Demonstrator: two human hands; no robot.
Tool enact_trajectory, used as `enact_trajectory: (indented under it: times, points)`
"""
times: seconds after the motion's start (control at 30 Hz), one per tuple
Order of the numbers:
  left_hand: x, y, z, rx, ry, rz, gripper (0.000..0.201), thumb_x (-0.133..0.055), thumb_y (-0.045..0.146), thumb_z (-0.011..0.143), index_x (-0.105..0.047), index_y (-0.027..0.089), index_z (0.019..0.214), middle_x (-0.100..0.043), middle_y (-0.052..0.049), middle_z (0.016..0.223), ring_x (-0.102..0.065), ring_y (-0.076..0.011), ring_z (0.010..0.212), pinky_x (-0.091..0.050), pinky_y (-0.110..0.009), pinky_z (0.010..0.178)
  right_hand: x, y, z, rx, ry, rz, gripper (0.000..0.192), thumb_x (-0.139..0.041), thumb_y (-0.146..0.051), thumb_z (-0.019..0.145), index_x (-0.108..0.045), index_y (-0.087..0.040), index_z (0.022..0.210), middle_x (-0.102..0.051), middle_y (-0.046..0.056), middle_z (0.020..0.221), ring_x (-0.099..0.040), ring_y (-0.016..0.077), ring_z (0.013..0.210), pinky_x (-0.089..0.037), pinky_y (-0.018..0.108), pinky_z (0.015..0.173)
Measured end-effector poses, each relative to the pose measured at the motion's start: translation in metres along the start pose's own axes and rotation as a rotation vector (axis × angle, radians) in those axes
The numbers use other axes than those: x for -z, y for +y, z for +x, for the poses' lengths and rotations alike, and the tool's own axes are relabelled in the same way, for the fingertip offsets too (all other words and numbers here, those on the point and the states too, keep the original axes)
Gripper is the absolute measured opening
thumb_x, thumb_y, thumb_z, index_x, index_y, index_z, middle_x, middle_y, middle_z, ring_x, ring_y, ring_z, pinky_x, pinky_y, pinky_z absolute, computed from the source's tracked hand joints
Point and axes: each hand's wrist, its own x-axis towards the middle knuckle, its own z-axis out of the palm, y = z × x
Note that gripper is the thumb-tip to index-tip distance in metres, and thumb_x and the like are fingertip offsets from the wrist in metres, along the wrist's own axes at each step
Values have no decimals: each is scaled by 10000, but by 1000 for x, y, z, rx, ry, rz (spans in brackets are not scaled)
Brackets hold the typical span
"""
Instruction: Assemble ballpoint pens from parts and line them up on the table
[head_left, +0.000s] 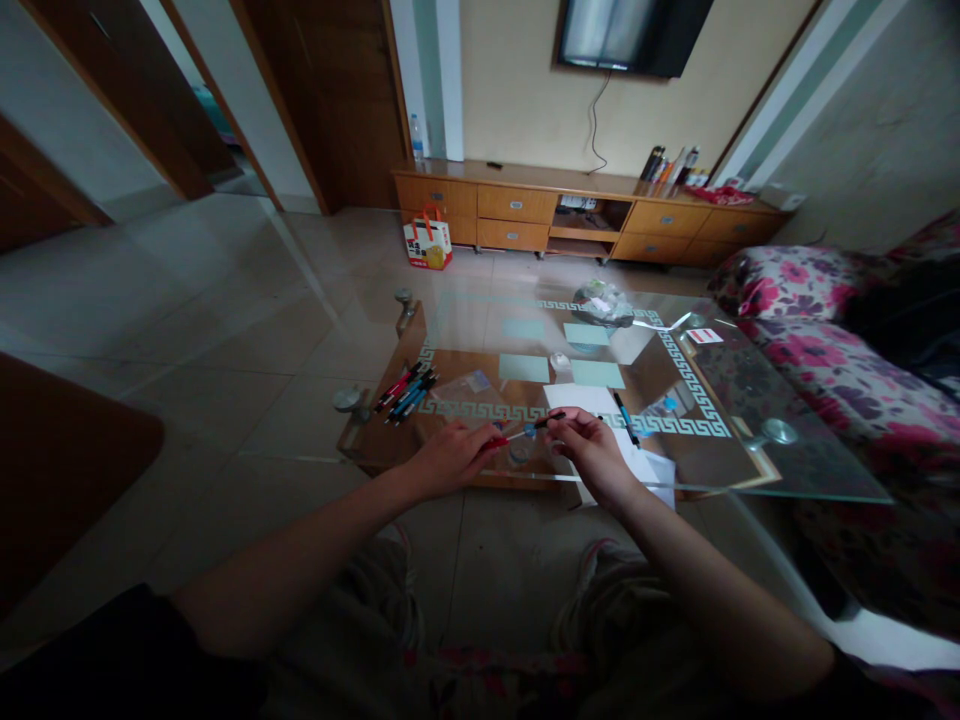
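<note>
Left hand gripping red pen part; right hand pinching dark part; pale rod bridging both, over counter. Judging work unfinished; other pens lying piled at left.

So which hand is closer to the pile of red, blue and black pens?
Left. The left hand is just right of the pile; the right hand is farther right.

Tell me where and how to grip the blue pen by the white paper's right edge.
Probably best pinched at mid-barrel from above, across its two long sides: the blue pen lies flat and slim, apart from the pile of pens, so both sides look free. The right hand is nearer.
</note>
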Motion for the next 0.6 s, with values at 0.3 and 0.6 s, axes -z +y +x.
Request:
enact_trajectory:
  times: [0.3, 0.6]
  points:
    - [-2, -1, 0, 13, 6, -18, 218, -489, 311, 985, -570, 205, 1157, -699, -60, 1042, -653, -207, 903, -486, -334, 862, -2, -3, -2, -31, -15, -2, 386, -804, -451, 708, -643, -208, 961, -721, 11, 827, -657, 139, 708, -461, 244, 615]
    - [0, 1, 0, 30, -15, -18, 231, -462, 355, 998, -571, 206, 1137, -694, -62, 1019, -644, -216, 909, -476, -339, 861, -2, -5, -3, -45, -17, -11, 357, -782, -476, 735, -604, -232, 926, -734, 11, 868, -666, 146, 746, -458, 246, 638]
